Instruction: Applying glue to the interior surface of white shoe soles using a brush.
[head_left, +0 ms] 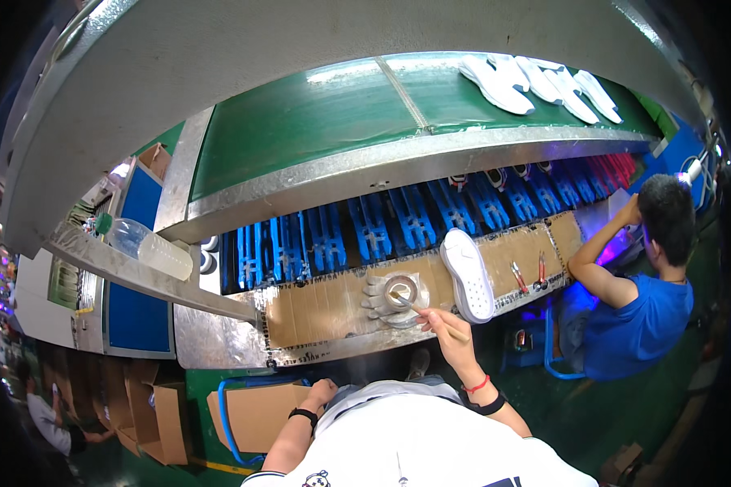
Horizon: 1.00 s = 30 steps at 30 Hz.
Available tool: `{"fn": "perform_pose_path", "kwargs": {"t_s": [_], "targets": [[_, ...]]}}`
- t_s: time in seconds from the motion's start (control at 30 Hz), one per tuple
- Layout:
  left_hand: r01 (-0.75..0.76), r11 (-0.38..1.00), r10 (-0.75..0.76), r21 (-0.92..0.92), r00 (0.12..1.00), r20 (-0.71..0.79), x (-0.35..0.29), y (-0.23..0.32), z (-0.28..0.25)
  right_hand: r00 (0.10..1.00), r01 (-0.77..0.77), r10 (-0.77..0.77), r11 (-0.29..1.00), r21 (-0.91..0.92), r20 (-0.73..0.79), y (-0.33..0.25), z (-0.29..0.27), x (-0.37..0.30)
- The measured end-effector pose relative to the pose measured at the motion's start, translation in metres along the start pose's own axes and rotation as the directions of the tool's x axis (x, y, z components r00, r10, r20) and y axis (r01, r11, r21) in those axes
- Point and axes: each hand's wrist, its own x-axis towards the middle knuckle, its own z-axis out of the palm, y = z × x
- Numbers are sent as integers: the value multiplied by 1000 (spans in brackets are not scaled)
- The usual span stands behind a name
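Brush pinched at a round cup

The fingers of the right hand (450,331) pinch a slim brush (408,303), whose tip reaches into the mouth of a round cup (419,286) just left of and beyond them. A ridged, pale holder (372,304) surrounds the cup. Just beyond the same fingers, slightly right, lies a white shoe (468,280) on cardboard (317,315); farther right are two red-handled tools (518,277). Well left of them and nearer the body, the left hand (323,391) looks curled; I cannot tell whether its fingers grip anything. Farthest out, white shoes (495,85) rest on a green belt (300,114).
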Motion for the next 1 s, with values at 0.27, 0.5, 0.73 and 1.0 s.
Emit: {"fn": "perform_pose_path", "kwargs": {"t_s": [0.27,0.5,0.73,1.0], "targets": [[10,1000,-10,14,1000,6,1,-5,1,1000,2,-2,1000,6,-7,1,-1,-2],[22,1000,-23,14,999,28,1,-2,-1,1000,-9,9,1000,1,-4,1,-1,-2],[16,1000,-16,23,1000,10,4,-2,-2,1000,-20,20,1000,1,-12,10,-1,1],[10,1000,-10,8,1000,6,5,-1,-5,999,-6,8,998,62,-31,10,4,7]]}}
